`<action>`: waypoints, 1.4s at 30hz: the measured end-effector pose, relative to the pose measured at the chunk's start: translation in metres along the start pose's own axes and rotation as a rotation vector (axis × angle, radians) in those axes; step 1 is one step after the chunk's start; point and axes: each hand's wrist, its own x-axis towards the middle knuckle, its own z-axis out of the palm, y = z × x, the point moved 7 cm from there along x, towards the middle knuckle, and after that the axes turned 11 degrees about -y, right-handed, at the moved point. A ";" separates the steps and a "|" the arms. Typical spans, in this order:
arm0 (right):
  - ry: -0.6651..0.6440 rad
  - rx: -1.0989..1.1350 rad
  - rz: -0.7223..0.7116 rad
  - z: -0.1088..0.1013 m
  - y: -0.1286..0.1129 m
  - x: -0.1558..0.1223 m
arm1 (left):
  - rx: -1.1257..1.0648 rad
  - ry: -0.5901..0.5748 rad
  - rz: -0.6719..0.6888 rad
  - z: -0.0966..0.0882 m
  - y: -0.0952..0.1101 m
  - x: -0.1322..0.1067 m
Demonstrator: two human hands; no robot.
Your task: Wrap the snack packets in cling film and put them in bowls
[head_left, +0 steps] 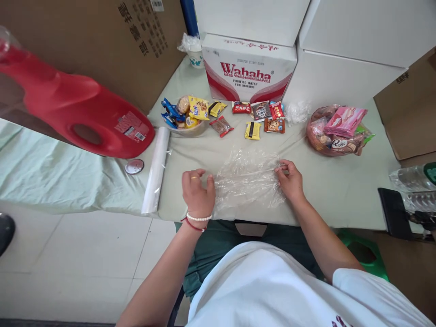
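A crumpled sheet of clear plastic wrap [248,181] lies spread on the table in front of me. My right hand [290,181] pinches its right edge between thumb and fingers. At its left edge is my left hand [198,193], fingers curled and the thumb apart from them, with nothing visible between; whether the thumb touches the wrap I cannot tell. Left of that hand lies a long roll of plastic wrap [156,175]. Beyond the sheet are several small packaged snacks, among them a yellow packet [252,130] and a brown packet [274,126].
A bowl of snacks [190,132] stands at back left, another bowl [315,141] at right. Behind are a Wahaha carton [250,68], a paper cup [195,56] and crumpled plastic [297,111]. A large red jug [81,109] and a round lid [134,166] are at left.
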 end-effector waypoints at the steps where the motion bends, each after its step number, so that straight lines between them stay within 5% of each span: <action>1: -0.014 -0.005 -0.009 0.001 -0.002 0.000 | 0.027 -0.049 0.127 0.004 0.017 0.000; 4: -0.055 -0.032 -0.025 0.004 -0.008 0.002 | 0.084 -0.448 0.427 0.047 0.052 -0.003; 6: -0.069 -0.069 -0.029 0.001 -0.011 0.007 | 0.184 -0.619 0.446 0.074 0.048 -0.001; 9: -0.039 -0.135 -0.004 -0.017 -0.007 0.016 | 0.383 -0.660 0.355 0.094 0.021 0.010; 13: 0.077 -0.252 0.043 -0.061 0.001 0.013 | 0.486 -0.643 0.354 0.098 0.001 0.012; 17: 0.253 -0.519 -0.239 -0.077 -0.041 -0.026 | 0.494 -0.653 0.356 0.100 0.002 0.009; 19: 0.112 -0.580 -0.443 -0.049 -0.063 -0.051 | 0.503 -0.658 0.359 0.100 0.003 0.009; 22: -0.430 -0.613 -0.637 0.018 -0.066 -0.093 | 0.512 -0.658 0.367 0.100 0.001 0.010; 24: -0.742 -0.620 -0.637 0.042 -0.051 -0.122 | 0.504 -0.664 0.377 0.099 -0.001 0.012; 26: -0.893 -0.630 -0.588 0.036 -0.036 -0.145 | 0.488 -0.668 0.390 0.097 -0.002 0.013; 30: -0.977 -0.556 -0.527 -0.014 -0.038 -0.167 | 0.481 -0.663 0.398 0.095 -0.002 0.014; 33: -0.816 -0.462 -0.511 -0.033 -0.059 -0.148 | 0.484 -0.650 0.409 0.094 0.000 0.013; 37: -0.542 -0.622 -0.515 -0.013 -0.064 -0.094 | 0.574 -0.631 0.437 0.092 0.002 0.012; 39: -0.541 -0.774 -0.459 -0.005 -0.052 -0.066 | 0.658 -0.628 0.427 0.091 0.000 0.012; 42: -0.621 -0.879 -0.342 -0.021 -0.038 -0.028 | 0.745 -0.618 0.405 0.092 -0.004 0.013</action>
